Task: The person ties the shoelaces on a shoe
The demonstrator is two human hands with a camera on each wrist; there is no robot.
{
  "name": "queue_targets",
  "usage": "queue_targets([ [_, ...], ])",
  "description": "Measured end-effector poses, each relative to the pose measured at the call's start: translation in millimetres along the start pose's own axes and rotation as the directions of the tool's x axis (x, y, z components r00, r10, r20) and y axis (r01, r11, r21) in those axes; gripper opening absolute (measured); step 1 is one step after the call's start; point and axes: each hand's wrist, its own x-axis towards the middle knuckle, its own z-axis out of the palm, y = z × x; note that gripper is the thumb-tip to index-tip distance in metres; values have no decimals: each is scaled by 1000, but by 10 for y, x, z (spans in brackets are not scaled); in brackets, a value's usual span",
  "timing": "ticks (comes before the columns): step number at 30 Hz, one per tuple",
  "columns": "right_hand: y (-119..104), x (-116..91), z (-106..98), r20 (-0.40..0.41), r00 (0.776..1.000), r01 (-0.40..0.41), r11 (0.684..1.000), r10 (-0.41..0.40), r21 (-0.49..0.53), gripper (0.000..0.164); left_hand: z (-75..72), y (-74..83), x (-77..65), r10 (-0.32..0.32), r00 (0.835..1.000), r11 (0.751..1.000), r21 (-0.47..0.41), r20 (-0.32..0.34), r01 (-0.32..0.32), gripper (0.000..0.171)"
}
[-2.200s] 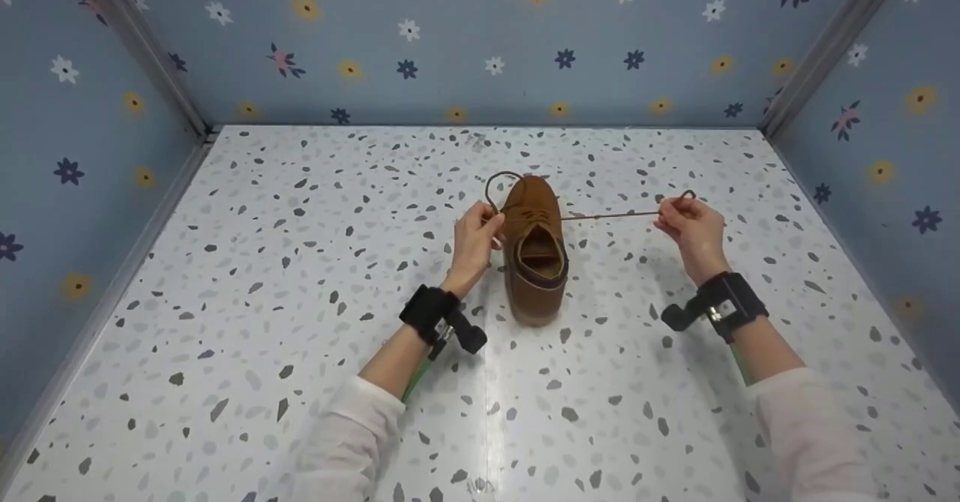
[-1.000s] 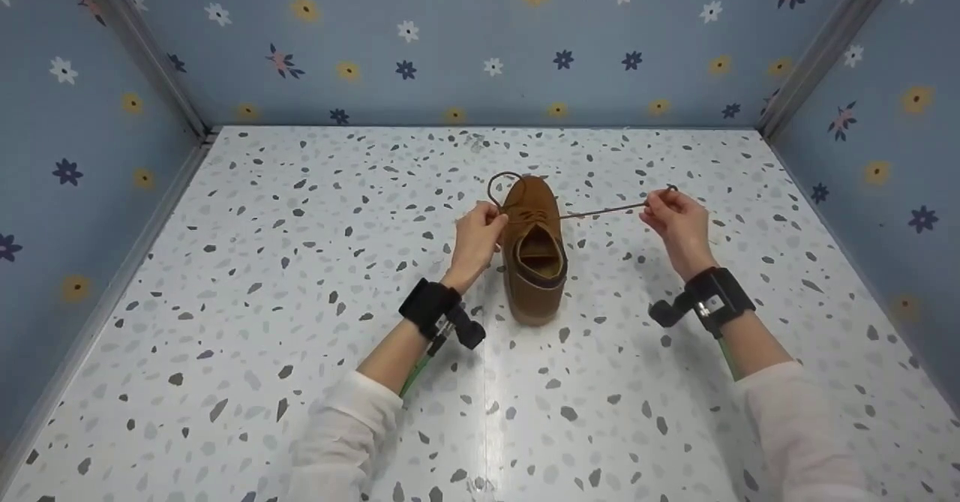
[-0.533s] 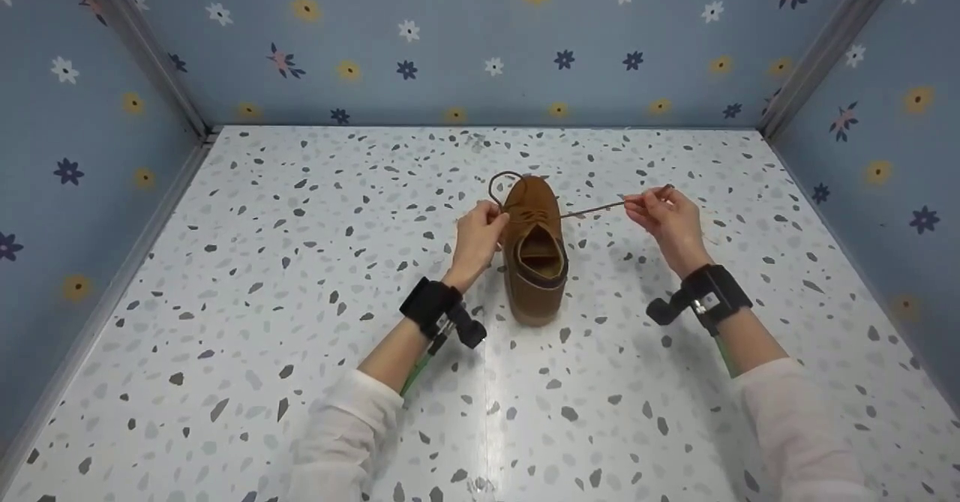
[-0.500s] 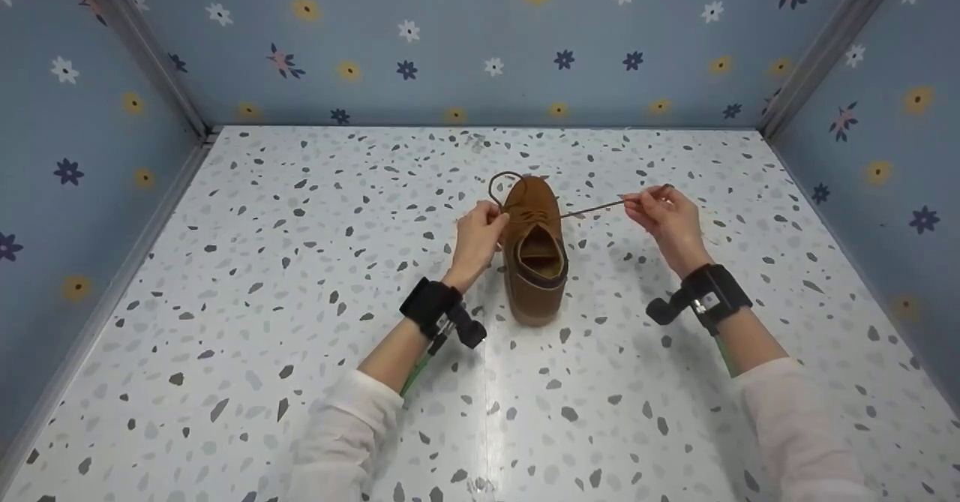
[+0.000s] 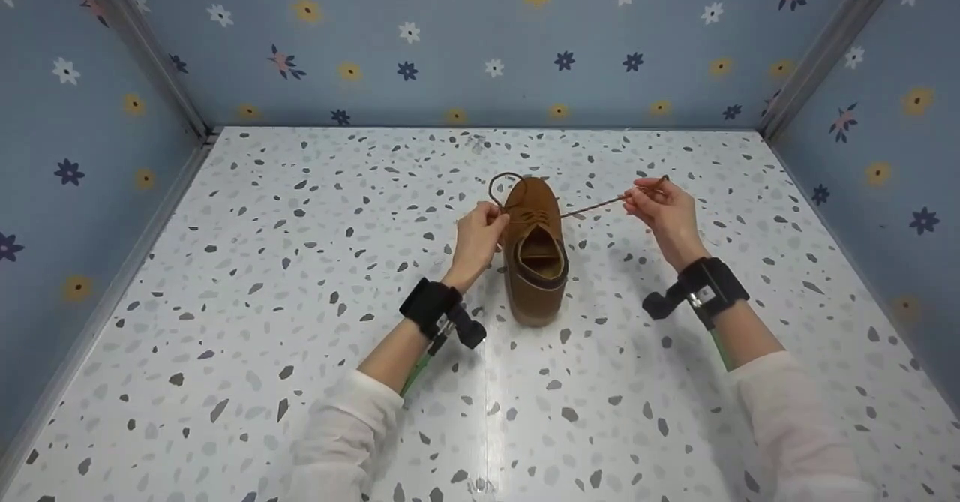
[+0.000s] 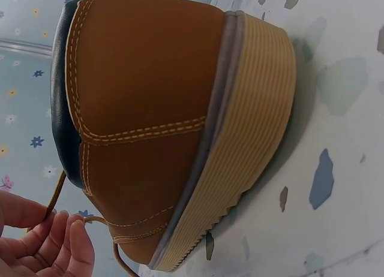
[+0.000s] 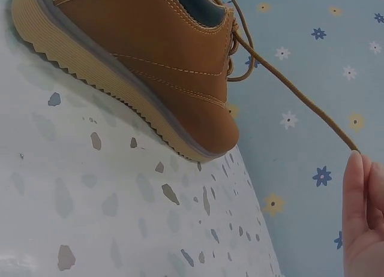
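Observation:
A brown lace-up shoe stands upright on its sole, toe pointing away from me. At its left side my left hand pinches one shoelace between thumb and forefinger; that lace also arcs in a loop over the toe. My right hand, out to the right and above the table, pinches the other shoelace, which runs straight from the eyelets, its short tip standing out beyond the fingers. In the right wrist view this lace slants taut to the fingertips. The left wrist view shows the stitched heel and ridged sole.
The white speckled table lies under the shoe and both arms. Blue flower-patterned panels close it in at the back, left and right. A black strap with a camera sits on each wrist.
My right hand has come left toward the shoe and slightly up, so less lace spans between it and the eyelets. My left hand and the shoe have stayed nearly still.

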Motion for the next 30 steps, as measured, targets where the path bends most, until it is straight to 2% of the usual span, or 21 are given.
queue_targets([
  [9,30,230,14,3,999,34,998,-34,53,36,20,-49,24,-32,999,999,23,3,32,15],
  [12,40,317,16,17,999,44,998,-45,43,35,-1,24,-15,-29,1000,999,31,2,29,15],
  [18,58,506,34,33,998,58,998,-58,10,35,-96,318,-152,-1,1000,998,55,7,1,9],
  [21,73,595,48,40,997,59,998,-59,15,35,-111,342,-166,9,1000,999,52,17,-10,9],
  [25,91,698,70,65,995,77,997,-77,8,37,-99,319,-165,0,999,999,38,33,-2,9],
  [27,61,711,122,82,993,88,996,-87,-9,38,-46,134,-88,0,999,1000,12,35,0,14],
  [28,-111,557,296,80,995,63,998,-61,-13,35,-26,65,-60,-6,999,1000,1,36,6,15],
  [29,-178,513,374,88,994,60,998,-58,-21,35,-25,59,-65,-15,999,1000,-3,40,15,14],
  [30,-252,463,461,96,994,52,998,-49,-31,35,-3,-19,-30,-10,999,1000,-3,38,10,15],
])
